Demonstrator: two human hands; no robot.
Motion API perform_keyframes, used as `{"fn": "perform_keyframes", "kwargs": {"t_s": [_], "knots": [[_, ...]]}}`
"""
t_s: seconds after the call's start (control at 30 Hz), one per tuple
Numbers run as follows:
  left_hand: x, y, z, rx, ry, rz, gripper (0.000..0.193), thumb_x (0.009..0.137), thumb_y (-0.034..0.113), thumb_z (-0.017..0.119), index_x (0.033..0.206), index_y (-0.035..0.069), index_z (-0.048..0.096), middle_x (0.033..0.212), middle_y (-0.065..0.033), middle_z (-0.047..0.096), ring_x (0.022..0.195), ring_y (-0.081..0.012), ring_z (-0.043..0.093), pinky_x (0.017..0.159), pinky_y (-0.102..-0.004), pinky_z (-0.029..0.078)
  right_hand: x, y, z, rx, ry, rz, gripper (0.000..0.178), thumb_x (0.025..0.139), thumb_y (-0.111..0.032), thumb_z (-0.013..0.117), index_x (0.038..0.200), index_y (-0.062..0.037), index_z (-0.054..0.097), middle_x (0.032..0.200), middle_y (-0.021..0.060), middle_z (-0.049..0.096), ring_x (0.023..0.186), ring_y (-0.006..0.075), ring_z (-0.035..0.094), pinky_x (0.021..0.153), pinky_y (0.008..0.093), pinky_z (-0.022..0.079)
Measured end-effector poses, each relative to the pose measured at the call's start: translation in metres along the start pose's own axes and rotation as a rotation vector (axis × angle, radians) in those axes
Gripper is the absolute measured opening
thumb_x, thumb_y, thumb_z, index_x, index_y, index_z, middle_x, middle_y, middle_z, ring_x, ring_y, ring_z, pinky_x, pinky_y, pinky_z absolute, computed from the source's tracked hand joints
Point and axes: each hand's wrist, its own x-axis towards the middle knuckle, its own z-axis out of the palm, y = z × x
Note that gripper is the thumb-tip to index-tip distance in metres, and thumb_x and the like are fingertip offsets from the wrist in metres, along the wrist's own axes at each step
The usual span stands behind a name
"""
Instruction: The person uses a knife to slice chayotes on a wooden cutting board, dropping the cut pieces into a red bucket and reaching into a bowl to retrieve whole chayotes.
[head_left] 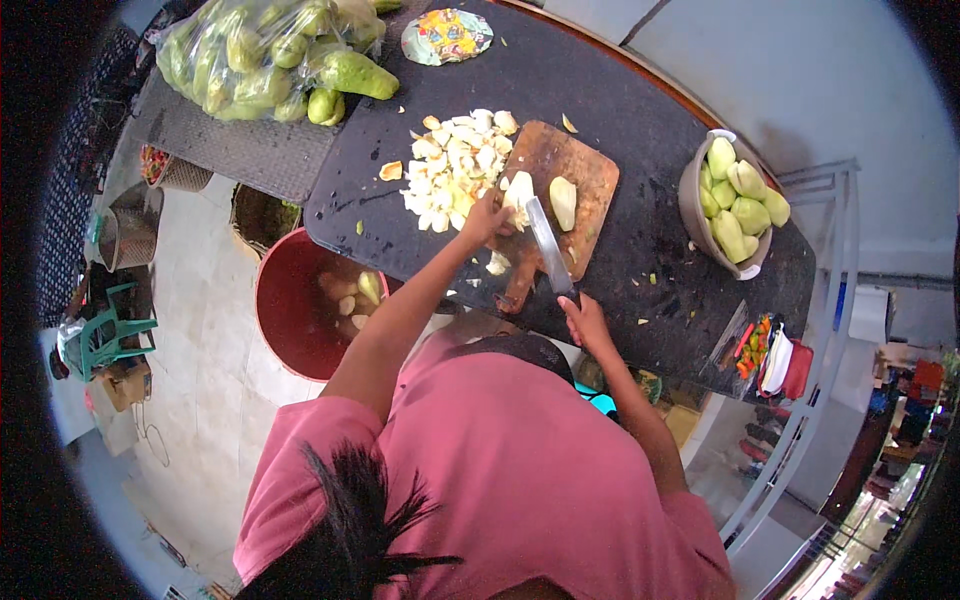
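Observation:
My right hand (588, 322) grips the handle of a kitchen knife (550, 245), its broad blade pointing away from me over the wooden cutting board (590, 190). My left hand (484, 222) steadies a peeled chayote piece (519, 190) at the board's left side, where the blade tip lies close against it. Another peeled chayote half (563, 203) rests on the board, just right of the blade. A heap of cut chayote chunks (455, 165) spreads over the dark table beyond my left hand. Small scraps (497, 263) lie near the board's handle.
A bowl (695, 210) of peeled chayotes stands at the right. Far left, a clear plastic bag (215, 50) holds whole chayotes. A red tub (285, 320) with water and chayotes sits below the table's left edge. Chillies (752, 345) lie at the right corner, near a metal rail (800, 420).

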Motion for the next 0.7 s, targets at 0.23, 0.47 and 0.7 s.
{"fn": "perform_keyframes", "kwargs": {"t_s": [0.23,0.47,0.7], "knots": [[-0.002,-0.005,0.003,-0.02,0.011,0.029,0.041,0.09,0.015,0.063,0.118,-0.003,0.041,0.086,-0.0152,0.061,0.072,-0.0244,0.068,0.054,-0.0341,0.058,0.012,0.029,0.019,-0.222,0.156,-0.216,0.029,0.094,-0.032,0.059,0.088,-0.0055,0.052,0.048,-0.0006,0.043,0.034,0.0108,0.04,0.033,0.028,0.029],[-0.003,0.002,0.001,0.002,0.031,0.048,0.036,0.09,0.009,0.061,0.116,-0.004,0.04,0.09,-0.0155,0.06,0.08,-0.0238,0.067,0.056,-0.0325,0.059,0.026,-0.001,0.029,-0.159,0.146,-0.238,0.03,0.095,-0.031,0.058,0.084,-0.0042,0.049,0.049,0.0012,0.043,0.035,0.0127,0.041,0.033,0.0286,0.033],[-0.003,0.019,0.014,0.001,0.019,0.041,0.027,0.092,0.008,0.056,0.109,-0.006,0.04,0.092,-0.0166,0.059,0.076,-0.0235,0.067,0.056,-0.0326,0.059,0.019,-0.024,0.009,0.317,-0.23,0.294,0.039,0.094,-0.039,0.058,0.076,-0.0089,0.041,0.053,0.0002,0.041,0.039,0.012,0.039,0.035,0.028,0.032]]}}
